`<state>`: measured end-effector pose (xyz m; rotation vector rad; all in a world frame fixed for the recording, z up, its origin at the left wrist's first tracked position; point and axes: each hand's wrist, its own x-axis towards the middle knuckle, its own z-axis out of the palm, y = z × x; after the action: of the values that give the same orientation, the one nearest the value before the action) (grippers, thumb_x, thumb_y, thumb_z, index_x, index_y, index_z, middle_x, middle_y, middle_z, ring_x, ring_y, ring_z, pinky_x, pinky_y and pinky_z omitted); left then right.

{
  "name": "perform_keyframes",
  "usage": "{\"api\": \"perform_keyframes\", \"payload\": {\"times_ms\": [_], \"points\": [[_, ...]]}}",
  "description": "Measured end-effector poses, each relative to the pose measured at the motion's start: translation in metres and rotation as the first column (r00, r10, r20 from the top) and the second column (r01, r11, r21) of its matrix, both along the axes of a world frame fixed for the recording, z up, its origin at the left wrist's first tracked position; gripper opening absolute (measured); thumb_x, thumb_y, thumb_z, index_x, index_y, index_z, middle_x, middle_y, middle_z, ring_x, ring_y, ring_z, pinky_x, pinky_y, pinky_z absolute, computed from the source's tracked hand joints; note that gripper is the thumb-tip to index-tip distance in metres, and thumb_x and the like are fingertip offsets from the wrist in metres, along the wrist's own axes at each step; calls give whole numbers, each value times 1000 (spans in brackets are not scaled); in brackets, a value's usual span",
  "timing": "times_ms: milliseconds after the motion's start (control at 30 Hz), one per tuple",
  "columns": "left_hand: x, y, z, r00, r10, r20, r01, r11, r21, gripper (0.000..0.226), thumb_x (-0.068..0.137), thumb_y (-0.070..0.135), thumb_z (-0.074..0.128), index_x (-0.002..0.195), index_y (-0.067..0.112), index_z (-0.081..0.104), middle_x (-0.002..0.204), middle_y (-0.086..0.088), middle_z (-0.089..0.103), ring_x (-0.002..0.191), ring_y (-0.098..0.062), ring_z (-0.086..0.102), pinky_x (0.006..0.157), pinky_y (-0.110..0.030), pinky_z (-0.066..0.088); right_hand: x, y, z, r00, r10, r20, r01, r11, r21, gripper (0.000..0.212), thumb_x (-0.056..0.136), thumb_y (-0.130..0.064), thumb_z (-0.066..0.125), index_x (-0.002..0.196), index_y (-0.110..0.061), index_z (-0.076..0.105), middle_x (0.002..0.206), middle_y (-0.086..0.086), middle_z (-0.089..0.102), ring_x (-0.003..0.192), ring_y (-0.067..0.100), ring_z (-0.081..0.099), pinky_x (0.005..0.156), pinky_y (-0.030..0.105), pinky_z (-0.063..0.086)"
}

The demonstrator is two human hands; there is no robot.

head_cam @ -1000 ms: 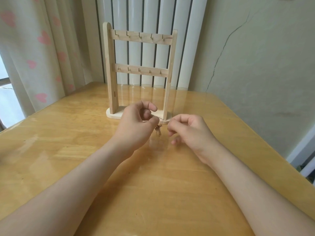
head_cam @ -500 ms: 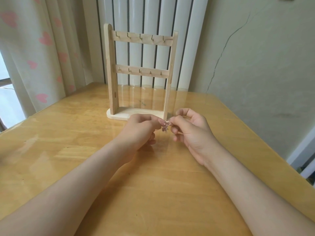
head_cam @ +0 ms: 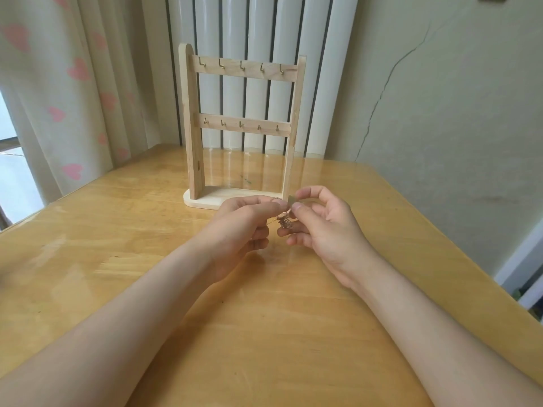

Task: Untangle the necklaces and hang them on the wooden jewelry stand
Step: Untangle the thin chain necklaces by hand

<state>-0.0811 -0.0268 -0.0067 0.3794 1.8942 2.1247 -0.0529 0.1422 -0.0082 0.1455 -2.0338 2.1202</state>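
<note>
A small tangle of thin gold necklaces (head_cam: pixel 284 221) hangs between my two hands, just above the table. My left hand (head_cam: pixel 245 227) pinches the chain from the left, thumb and forefinger closed on it. My right hand (head_cam: pixel 318 223) pinches the same bundle from the right, with its other fingers curled below. Behind my hands stands the wooden jewelry stand (head_cam: pixel 192 127), upright on its base, with two rails of small brass hooks. Nothing hangs on any hook. Most of the chain is hidden inside my fingers.
The wooden table (head_cam: pixel 117 259) has a glossy top, and its right edge (head_cam: pixel 458 245) runs diagonally close to my right arm. A white radiator (head_cam: pixel 264 33) stands behind the stand, a curtain with pink hearts (head_cam: pixel 58 98) at left, a cracked wall (head_cam: pixel 440 113) at right.
My hands came together, and both now pinch the tangle. They have lifted slightly and shifted right, in front of the stand's right post.
</note>
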Motion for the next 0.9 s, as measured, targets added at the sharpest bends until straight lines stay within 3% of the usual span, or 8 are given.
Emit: {"api": "perform_keyframes", "payload": {"times_ms": [200,300,367,467,567,733,900], "points": [[-3,-1,-1,999,-38,12,37,998,52,15,104,27,66,106,21,80,71,2,36,63,-15,38,70,-30,40,0,1,3,984,168,64,-154,970,-187,26,103,5,56,125,-6,62,99,14,73,84,27,72,72,34,57],[-4,-4,0,998,-59,20,58,997,56,12,102,29,68,104,23,78,89,-8,50,80,-22,49,73,-31,42,2,2,1,988,147,40,-142,984,-111,36,95,13,66,126,-6,67,103,15,78,90,26,76,81,32,60],[-4,-4,2,998,-63,32,61,996,65,11,100,30,67,104,23,75,89,-5,53,89,-25,49,77,-34,40,2,3,-1,995,100,28,-99,994,-38,37,92,13,71,124,-7,71,108,17,80,95,28,78,87,34,61],[-2,-5,7,998,4,61,-11,994,109,9,97,28,65,97,22,71,70,4,39,74,-18,43,77,-36,37,3,4,-1,998,53,28,-53,999,8,39,89,14,75,122,-6,72,106,15,81,97,31,80,92,39,63],[-4,-8,6,995,87,43,-91,991,103,14,86,29,72,96,20,69,65,6,38,68,-15,43,76,-35,41,6,5,1,1000,3,14,-3,1000,23,35,88,13,77,118,-6,72,101,15,81,94,32,81,86,39,65],[-5,-7,1,973,229,22,-230,972,55,12,92,7,71,90,15,62,63,6,48,56,-15,42,60,-30,50,10,9,9,992,-98,-74,108,983,150,30,86,2,84,110,-13,74,92,4,83,90,17,80,78,19,58],[-1,-5,-1,948,319,-2,-319,948,7,26,99,23,72,82,17,55,62,3,43,46,-11,45,61,-34,60,13,11,12,965,-130,-227,197,933,301,24,85,0,85,97,-16,73,86,-2,82,86,12,79,82,21,60]]}}
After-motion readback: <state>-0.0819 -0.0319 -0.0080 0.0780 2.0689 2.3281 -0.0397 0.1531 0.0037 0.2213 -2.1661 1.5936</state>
